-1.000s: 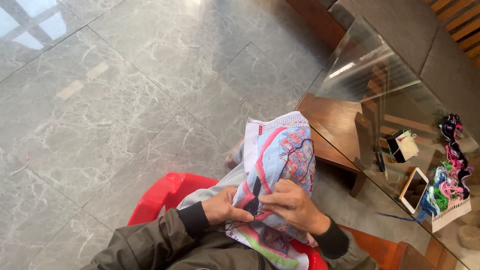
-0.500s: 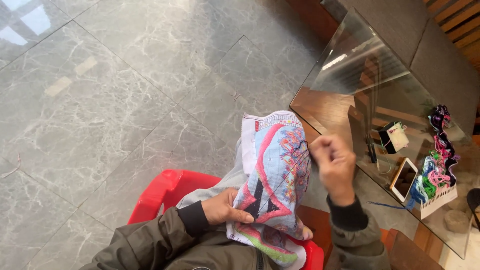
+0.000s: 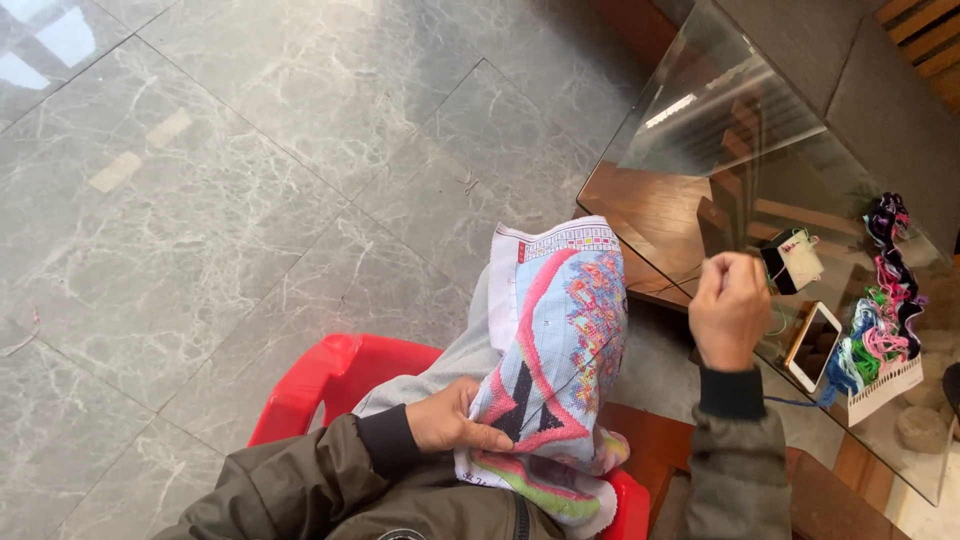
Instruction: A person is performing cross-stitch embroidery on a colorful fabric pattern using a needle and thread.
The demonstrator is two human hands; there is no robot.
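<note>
Left hand (image 3: 450, 425) pinching embroidery cloth (image 3: 555, 350), right hand (image 3: 728, 308) fisted, above grey marble floor (image 3: 250, 180), glass table (image 3: 720, 150).

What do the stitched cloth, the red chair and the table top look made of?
Stitched cloth: woven fabric, matte, with a fine grid of coloured stitches; it drapes in soft folds under the left hand.
Red chair: probably moulded plastic, glossy, with a smooth rounded edge.
Table top: glass, clear and reflective; wood shows through it.
</note>
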